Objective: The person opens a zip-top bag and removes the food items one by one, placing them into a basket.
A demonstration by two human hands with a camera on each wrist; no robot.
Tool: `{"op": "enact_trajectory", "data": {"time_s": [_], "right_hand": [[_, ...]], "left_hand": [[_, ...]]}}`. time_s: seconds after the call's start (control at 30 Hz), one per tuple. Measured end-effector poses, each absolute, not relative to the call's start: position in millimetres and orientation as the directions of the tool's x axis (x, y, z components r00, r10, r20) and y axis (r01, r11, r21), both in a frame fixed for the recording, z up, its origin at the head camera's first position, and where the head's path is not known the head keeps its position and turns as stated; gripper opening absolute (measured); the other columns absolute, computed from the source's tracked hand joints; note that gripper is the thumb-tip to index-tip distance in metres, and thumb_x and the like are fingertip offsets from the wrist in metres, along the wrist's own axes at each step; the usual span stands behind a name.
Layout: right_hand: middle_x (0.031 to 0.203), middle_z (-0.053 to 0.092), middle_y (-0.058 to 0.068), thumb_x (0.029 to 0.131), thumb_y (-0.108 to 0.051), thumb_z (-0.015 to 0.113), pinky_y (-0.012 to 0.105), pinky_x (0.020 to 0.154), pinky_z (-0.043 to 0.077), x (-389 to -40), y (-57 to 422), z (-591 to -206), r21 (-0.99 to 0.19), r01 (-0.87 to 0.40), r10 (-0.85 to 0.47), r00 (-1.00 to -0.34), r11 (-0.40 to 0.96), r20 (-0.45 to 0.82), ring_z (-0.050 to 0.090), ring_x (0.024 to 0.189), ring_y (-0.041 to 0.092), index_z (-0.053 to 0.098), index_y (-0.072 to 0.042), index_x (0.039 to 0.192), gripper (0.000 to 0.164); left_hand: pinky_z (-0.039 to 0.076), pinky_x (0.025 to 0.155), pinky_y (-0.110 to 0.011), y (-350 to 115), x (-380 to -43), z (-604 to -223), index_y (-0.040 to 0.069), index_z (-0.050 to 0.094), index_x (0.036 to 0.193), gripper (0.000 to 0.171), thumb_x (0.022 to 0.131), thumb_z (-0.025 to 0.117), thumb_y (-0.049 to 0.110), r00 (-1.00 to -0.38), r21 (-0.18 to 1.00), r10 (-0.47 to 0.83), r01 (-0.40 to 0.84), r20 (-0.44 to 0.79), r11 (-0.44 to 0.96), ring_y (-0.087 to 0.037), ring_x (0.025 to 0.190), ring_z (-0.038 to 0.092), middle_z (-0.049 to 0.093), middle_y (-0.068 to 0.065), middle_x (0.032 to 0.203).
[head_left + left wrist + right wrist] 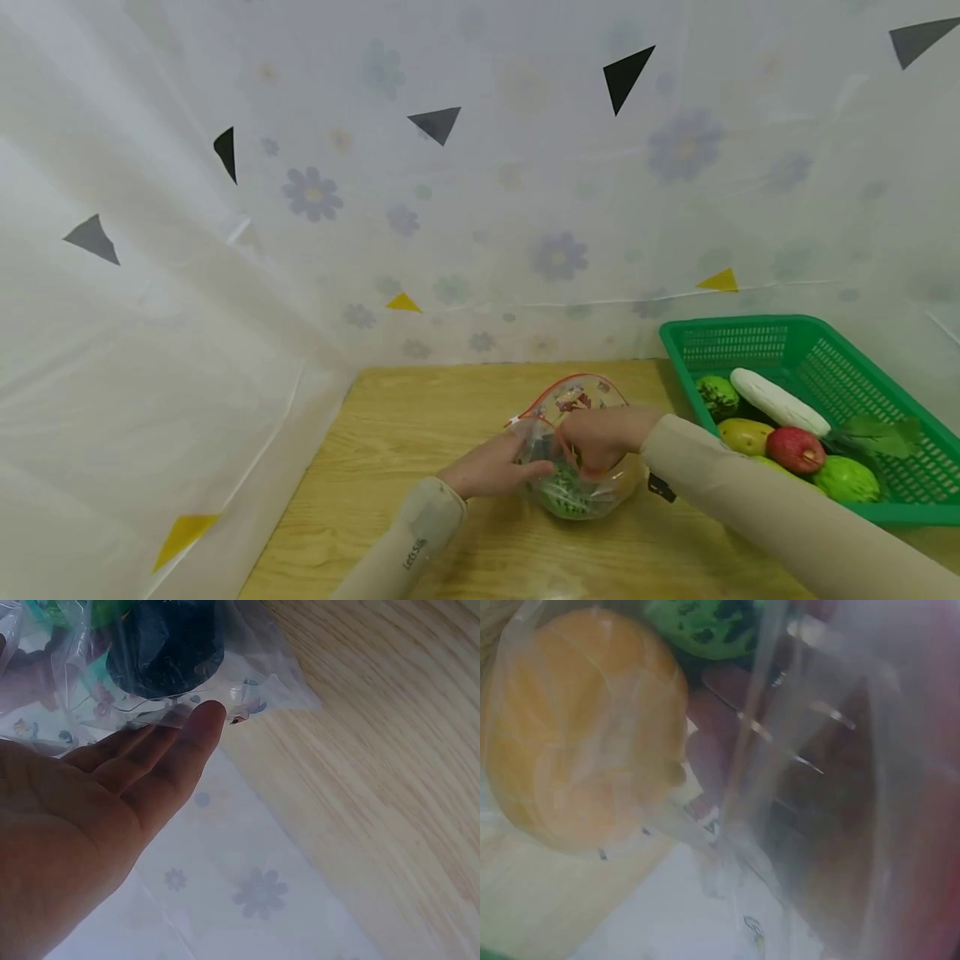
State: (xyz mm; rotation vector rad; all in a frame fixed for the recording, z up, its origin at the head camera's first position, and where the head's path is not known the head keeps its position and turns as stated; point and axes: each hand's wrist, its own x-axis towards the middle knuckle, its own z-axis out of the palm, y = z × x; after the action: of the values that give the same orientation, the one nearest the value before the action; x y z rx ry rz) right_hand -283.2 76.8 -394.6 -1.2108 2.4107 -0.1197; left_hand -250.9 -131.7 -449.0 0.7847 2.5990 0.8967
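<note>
A clear zip bag [583,390] with a red zip edge and printed figures stands with its mouth spread on the wooden table. Inside lie a green dark-mottled fruit or vegetable [564,493], a round orange fruit [585,727] and a smooth dark item [169,649] whose kind I cannot make out. My left hand [491,467] touches the bag's left side, its fingers [169,776] extended along the plastic. Through the mouth, my right hand [600,433] reaches into the bag. Its fingertips are blurred behind plastic near the mottled item; whether they grip it is unclear.
At the right stands a green plastic basket [892,392]. It holds a long white vegetable [780,402], a red apple [795,450], a yellow item [744,436], green bumpy produce [846,479] and a leaf [877,435]. A patterned white sheet [480,208] hangs behind the table [390,433].
</note>
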Motion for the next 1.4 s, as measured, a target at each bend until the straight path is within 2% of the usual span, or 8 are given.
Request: {"op": "enact_trajectory", "data": {"time_s": [0.27, 0.47, 0.63, 0.83, 0.9, 1.07, 1.3, 1.4], "right_hand": [[0.056, 0.047, -0.01, 0.068, 0.004, 0.067, 0.023, 0.042, 0.029, -284.3, 75.7, -406.6, -0.272, -0.744, -0.785, -0.52, 0.61, -0.338, 0.033, 0.046, 0.007, 0.056, -0.022, 0.072, 0.029], [0.058, 0.05, -0.011, 0.066, 0.007, 0.063, 0.022, 0.043, 0.033, -283.7, 78.2, -411.9, -0.3, -0.756, -0.811, -0.514, 0.582, -0.279, 0.035, 0.045, 0.007, 0.06, -0.021, 0.07, 0.029], [0.077, 0.062, -0.012, 0.065, -0.002, 0.07, 0.03, 0.058, 0.049, -281.8, 84.6, -401.7, -0.235, -0.778, -0.812, -0.55, 0.583, -0.194, 0.049, 0.062, 0.006, 0.07, -0.021, 0.091, 0.032], [0.113, 0.065, -0.003, 0.071, -0.033, 0.082, 0.063, 0.093, 0.036, -276.5, 98.0, -374.1, -0.081, -0.801, -0.805, -0.588, 0.593, -0.079, 0.053, 0.104, 0.017, 0.069, -0.02, 0.111, 0.044], [0.117, 0.064, 0.001, 0.073, -0.032, 0.082, 0.056, 0.094, 0.04, -274.2, 103.6, -367.1, -0.091, -0.811, -0.816, -0.575, 0.578, -0.06, 0.053, 0.107, 0.019, 0.068, -0.016, 0.114, 0.047], [0.127, 0.057, 0.004, 0.077, -0.029, 0.08, 0.043, 0.087, 0.05, -266.8, 118.7, -351.0, -0.141, -0.793, -0.803, -0.596, 0.593, -0.023, 0.047, 0.114, 0.021, 0.059, -0.015, 0.129, 0.058], [0.127, 0.055, 0.006, 0.079, -0.03, 0.078, 0.044, 0.083, 0.052, -255.8, 137.4, -331.6, -0.156, -0.771, -0.762, -0.635, 0.618, 0.125, 0.049, 0.112, 0.02, 0.057, -0.015, 0.131, 0.058], [0.121, 0.057, 0.003, 0.077, -0.032, 0.08, 0.043, 0.08, 0.052, -252.5, 149.2, -325.2, -0.138, -0.758, -0.731, -0.652, 0.638, 0.199, 0.049, 0.108, 0.018, 0.057, -0.017, 0.131, 0.06]], "left_hand": [[0.033, 0.106, -0.048, -132.2, -248.7, -448.2, 0.017, 0.014, 0.154, 0.083, 0.091, 0.048, 0.06, -0.809, 0.653, 0.581, 0.393, -0.088, 0.647, -0.015, 0.133, 0.021, 0.016, -0.005, 0.155], [0.033, 0.105, -0.048, -131.9, -245.4, -447.1, 0.019, 0.014, 0.154, 0.083, 0.091, 0.049, 0.06, -0.811, 0.676, 0.576, 0.365, -0.107, 0.64, -0.016, 0.134, 0.019, 0.012, -0.004, 0.156], [0.035, 0.104, -0.046, -131.2, -244.6, -445.2, 0.015, 0.01, 0.154, 0.087, 0.091, 0.047, 0.063, -0.814, 0.643, 0.575, 0.398, -0.08, 0.654, -0.016, 0.132, 0.024, 0.013, -0.005, 0.156], [0.043, 0.098, -0.042, -131.9, -243.7, -442.4, 0.011, 0.012, 0.153, 0.087, 0.092, 0.046, 0.062, -0.821, 0.657, 0.565, 0.382, -0.082, 0.65, -0.014, 0.124, 0.038, 0.03, -0.01, 0.15], [0.047, 0.092, -0.041, -132.6, -243.5, -441.7, 0.011, 0.008, 0.154, 0.088, 0.092, 0.047, 0.061, -0.821, 0.676, 0.562, 0.358, -0.101, 0.644, -0.017, 0.112, 0.052, 0.05, -0.018, 0.136], [0.051, 0.082, -0.038, -133.1, -245.4, -442.7, 0.012, 0.009, 0.154, 0.088, 0.091, 0.049, 0.06, -0.82, 0.686, 0.562, 0.35, -0.104, 0.637, -0.014, 0.089, 0.061, 0.068, -0.016, 0.103], [0.041, 0.1, -0.044, -132.7, -247.3, -446.1, 0.014, 0.009, 0.154, 0.092, 0.088, 0.047, 0.066, -0.83, 0.666, 0.549, 0.352, -0.103, 0.658, -0.014, 0.125, 0.038, 0.033, -0.009, 0.149], [0.038, 0.102, -0.045, -133.2, -246.9, -446.2, 0.014, 0.009, 0.154, 0.093, 0.088, 0.047, 0.067, -0.831, 0.661, 0.547, 0.352, -0.106, 0.662, -0.014, 0.128, 0.032, 0.024, -0.008, 0.153]]}}
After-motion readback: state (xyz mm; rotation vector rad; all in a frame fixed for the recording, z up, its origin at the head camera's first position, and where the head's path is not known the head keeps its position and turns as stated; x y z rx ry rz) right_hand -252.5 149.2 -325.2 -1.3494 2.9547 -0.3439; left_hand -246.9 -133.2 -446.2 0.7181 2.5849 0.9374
